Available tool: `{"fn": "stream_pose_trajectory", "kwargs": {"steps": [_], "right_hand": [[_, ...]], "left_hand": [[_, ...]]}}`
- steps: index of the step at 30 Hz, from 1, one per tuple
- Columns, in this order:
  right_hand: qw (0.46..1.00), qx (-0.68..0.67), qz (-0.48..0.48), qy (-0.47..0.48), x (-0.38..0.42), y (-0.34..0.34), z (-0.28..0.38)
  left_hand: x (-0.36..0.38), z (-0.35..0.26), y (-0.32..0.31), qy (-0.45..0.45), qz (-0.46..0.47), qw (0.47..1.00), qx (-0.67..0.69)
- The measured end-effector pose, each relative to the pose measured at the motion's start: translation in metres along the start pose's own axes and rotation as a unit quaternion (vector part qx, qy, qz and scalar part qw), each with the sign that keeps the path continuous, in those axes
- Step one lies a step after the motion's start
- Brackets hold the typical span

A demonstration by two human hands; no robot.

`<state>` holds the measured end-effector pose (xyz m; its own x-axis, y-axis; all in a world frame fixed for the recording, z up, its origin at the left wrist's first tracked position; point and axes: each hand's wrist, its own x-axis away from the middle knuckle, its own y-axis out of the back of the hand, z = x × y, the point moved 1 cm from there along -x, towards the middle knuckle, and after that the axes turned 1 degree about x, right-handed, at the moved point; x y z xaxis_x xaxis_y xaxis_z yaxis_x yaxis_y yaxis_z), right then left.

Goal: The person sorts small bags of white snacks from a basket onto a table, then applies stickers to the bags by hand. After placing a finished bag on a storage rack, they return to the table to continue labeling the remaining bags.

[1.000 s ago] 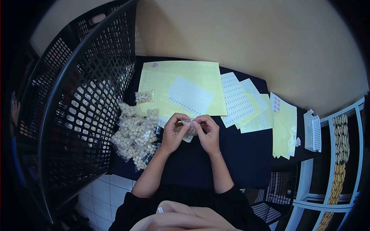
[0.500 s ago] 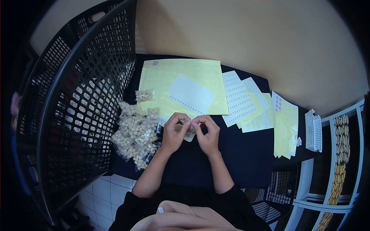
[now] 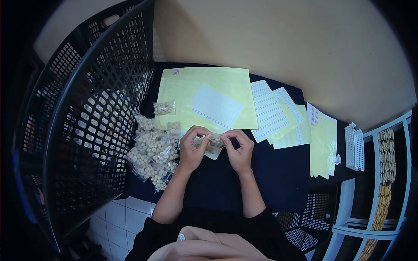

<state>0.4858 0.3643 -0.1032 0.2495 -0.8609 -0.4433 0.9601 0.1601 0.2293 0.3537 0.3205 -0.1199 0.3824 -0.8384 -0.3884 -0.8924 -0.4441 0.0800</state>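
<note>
A small clear plastic packet (image 3: 213,151) hangs between my hands, with something pale inside it. My left hand (image 3: 195,148) pinches its upper left edge between thumb and fingers. At the upper right edge my right hand (image 3: 239,150) grips it the same way. Left of my left hand lies a heap of clear packets (image 3: 154,150) filled with small beige round pieces. One similar packet (image 3: 164,108) sits apart on the yellow sheet (image 3: 174,87). Just beyond my hands is a white sheet of printed labels (image 3: 217,106).
A tall black perforated basket (image 3: 100,108) stands at the left. More label sheets (image 3: 270,113) and yellow backing sheets (image 3: 322,143) lie to the right, near a small white basket (image 3: 354,148). A black crate (image 3: 311,217) is low at the right.
My hands have drawn slightly apart, the right one shifting right, and more of the packet's top shows between them. The heap and sheets look unchanged.
</note>
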Motion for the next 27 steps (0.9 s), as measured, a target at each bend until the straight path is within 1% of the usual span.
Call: {"fn": "stream_pose_trajectory", "kwargs": {"steps": [3,5,6,7,8,9,10,11,13,14,15,16,17,18,19,20,22,24,25,27], "right_hand": [[1.000,-0.016,0.008,-0.011,0.001,0.000,0.001],[0.996,-0.068,0.011,-0.052,0.002,-0.001,-0.003],[0.992,-0.099,0.025,-0.069,0.003,-0.001,-0.006],[0.992,-0.100,0.026,-0.070,0.004,-0.002,-0.008],[0.985,-0.145,0.013,-0.096,0.005,-0.003,-0.009],[0.974,-0.190,0.000,-0.122,0.005,-0.003,-0.010],[0.971,-0.205,0.011,-0.123,0.005,-0.003,-0.010],[0.971,-0.205,0.012,-0.123,0.004,-0.004,-0.008],[0.950,-0.270,-0.008,-0.156,0.001,-0.006,-0.001],[0.950,-0.270,-0.008,-0.155,0.000,-0.003,-0.005],[0.992,-0.095,0.039,-0.068,-0.002,0.000,-0.008],[0.993,0.084,0.083,0.022,-0.002,0.001,-0.010],[0.993,0.083,0.083,0.022,0.000,0.002,-0.012],[0.985,0.124,0.124,0.010,0.002,0.001,-0.009],[0.973,0.163,0.164,-0.002,0.006,0.000,-0.007],[0.968,0.199,0.154,0.007,0.010,0.000,-0.010],[0.967,0.203,0.152,0.004,0.017,0.001,-0.015],[0.967,0.209,0.145,0.001,0.022,-0.001,-0.018],[0.962,0.233,0.139,0.011,0.024,-0.003,-0.018],[0.956,0.260,0.133,0.019,0.028,-0.005,-0.020]], "left_hand": [[0.001,0.002,0.002,0.016,0.007,0.999,0.028],[-0.001,0.005,0.003,0.028,0.011,0.998,0.049],[-0.002,0.006,0.003,0.018,0.017,0.999,0.048],[-0.002,0.006,0.003,0.008,0.022,0.999,0.046],[0.000,0.004,0.001,0.008,0.021,0.999,0.045],[0.002,0.001,-0.003,0.052,0.037,0.993,0.096],[0.004,0.000,-0.006,0.094,0.053,0.983,0.146],[0.005,0.002,-0.004,0.094,0.053,0.983,0.147],[0.006,0.007,0.000,0.113,0.038,0.982,0.147],[0.005,0.008,0.000,0.094,-0.018,0.980,0.176],[0.003,0.011,0.000,0.094,-0.018,0.980,0.176],[0.001,0.017,0.001,0.104,-0.074,0.967,0.219],[0.001,0.024,0.004,0.114,-0.129,0.950,0.260],[0.001,0.029,0.010,0.141,-0.102,0.945,0.275],[0.003,0.032,0.010,0.142,-0.102,0.946,0.274],[0.003,0.034,0.010,0.152,-0.106,0.938,0.294],[0.003,0.032,0.008,0.161,-0.110,0.930,0.313],[0.002,0.028,0.003,0.189,-0.101,0.898,0.385],[0.002,0.026,0.000,0.190,-0.098,0.897,0.386],[0.004,0.024,-0.004,0.236,-0.080,0.880,0.404]]}}
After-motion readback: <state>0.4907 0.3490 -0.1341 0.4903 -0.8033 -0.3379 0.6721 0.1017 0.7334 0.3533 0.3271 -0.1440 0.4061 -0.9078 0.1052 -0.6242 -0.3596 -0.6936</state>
